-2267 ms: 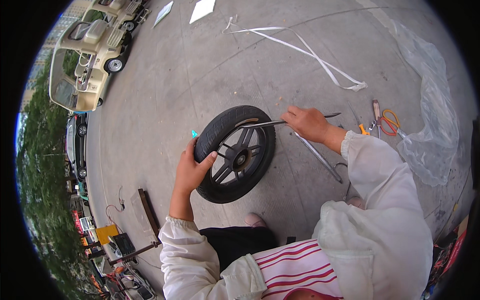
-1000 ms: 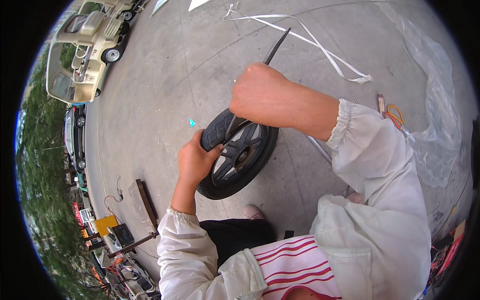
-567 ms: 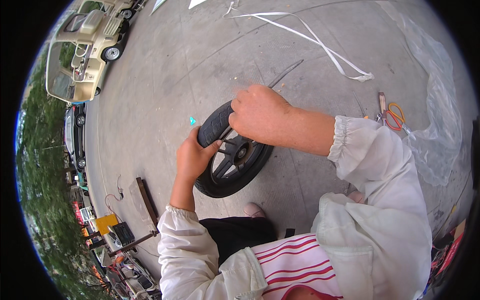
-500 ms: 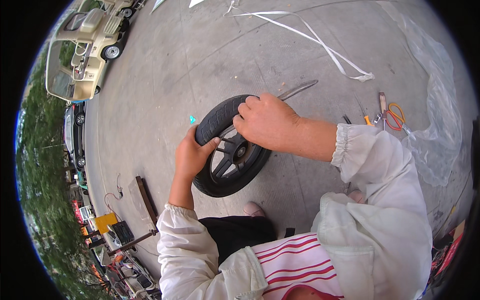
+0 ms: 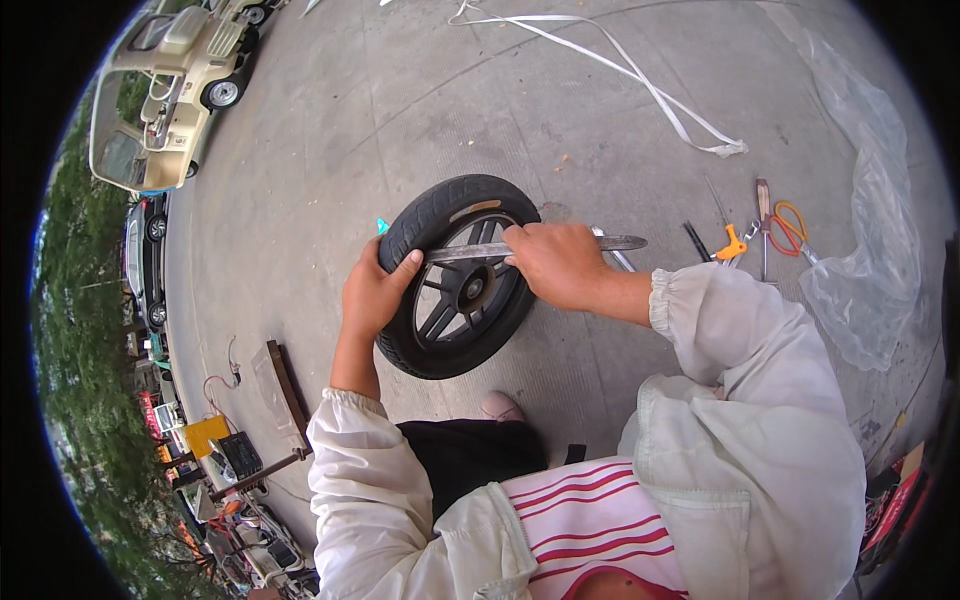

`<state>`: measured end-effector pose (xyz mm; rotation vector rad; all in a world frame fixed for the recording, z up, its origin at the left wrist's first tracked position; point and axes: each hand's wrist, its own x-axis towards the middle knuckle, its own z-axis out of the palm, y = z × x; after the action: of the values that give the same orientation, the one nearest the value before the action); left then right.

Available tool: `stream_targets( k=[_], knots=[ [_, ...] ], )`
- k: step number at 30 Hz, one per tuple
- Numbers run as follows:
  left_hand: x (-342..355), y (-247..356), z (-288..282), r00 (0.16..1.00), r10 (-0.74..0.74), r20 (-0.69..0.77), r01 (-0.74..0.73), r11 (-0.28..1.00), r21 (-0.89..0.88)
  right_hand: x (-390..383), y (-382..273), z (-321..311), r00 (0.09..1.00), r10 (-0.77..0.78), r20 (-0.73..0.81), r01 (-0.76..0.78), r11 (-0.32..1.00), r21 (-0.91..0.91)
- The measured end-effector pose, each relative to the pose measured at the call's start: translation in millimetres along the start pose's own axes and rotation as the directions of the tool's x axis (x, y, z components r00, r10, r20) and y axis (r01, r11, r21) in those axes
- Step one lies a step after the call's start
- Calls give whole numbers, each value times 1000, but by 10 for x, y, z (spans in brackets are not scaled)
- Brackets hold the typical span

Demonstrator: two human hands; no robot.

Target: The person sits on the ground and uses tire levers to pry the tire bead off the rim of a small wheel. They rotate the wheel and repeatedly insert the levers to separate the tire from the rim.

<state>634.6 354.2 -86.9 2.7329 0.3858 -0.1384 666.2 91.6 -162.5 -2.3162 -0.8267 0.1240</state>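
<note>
Green trees fill the far left, beyond the left edge of the concrete pavement. Along that edge stand an open cream vehicle and, nearer, a dark car. A yellow panel shows among clutter by the same edge, and a brown bar lies a little farther in. The left hand is curled round the left side of a wheel, its thumb pressed on the sidewall and most of its fingers hidden behind the tread. A turquoise scrap shows just beside that hand. The wheel, black-tyred with dark spokes, is tilted in front of the person, well in from the pavement's left edge; a pink shoe shows just below it. A flat metal lever crosses the upper spokes, its left end close to the left thumb. The right hand is closed round the lever, whose right end juts past the knuckles. Farther out lies a white strap. To the right are an orange-handled screwdriver, a brown-handled screwdriver, scissors and clear crumpled plastic.
</note>
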Motion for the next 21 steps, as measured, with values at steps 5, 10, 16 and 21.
stream_targets(
  k=[5,10,16,21],
  knots=[
    [-21,41,3,1000,3,-11,-4,1000,-3,-111,73,163,996,18,-85,-9,995,104],
    [-35,76,3,999,18,-36,-17,1000,24,-192,155,348,989,27,-148,2,981,195],
    [-53,85,24,1000,11,-25,-10,1000,21,-243,318,781,995,47,93,-88,854,512],
    [-113,74,49,997,61,-42,-59,998,28,-178,383,1220,978,-7,207,-122,789,602]
  ],
)
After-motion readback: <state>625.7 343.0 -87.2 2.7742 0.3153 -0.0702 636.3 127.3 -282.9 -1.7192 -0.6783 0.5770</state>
